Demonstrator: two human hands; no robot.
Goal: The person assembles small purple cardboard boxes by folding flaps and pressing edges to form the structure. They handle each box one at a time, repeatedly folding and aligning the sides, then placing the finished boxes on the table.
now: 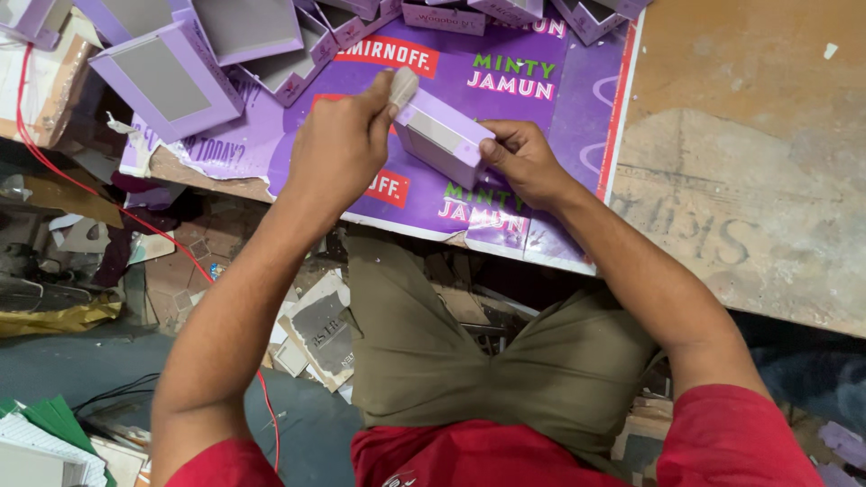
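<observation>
A small lilac cardboard box [442, 140] rests tilted on a purple printed sheet [514, 194] at the table's near edge. My right hand [523, 162] grips the box's right end. My left hand [338, 149] presses a small pale flat tool [402, 87] against the box's upper left corner. Both forearms reach forward from my red sleeves over my olive trousers.
Several lilac box shells and lids [171, 77] are piled along the back and left of the sheet. Bare worn wood tabletop [749, 153] lies to the right. A red cable [108, 203], paper scraps and card offcuts [320, 329] litter the floor on the left.
</observation>
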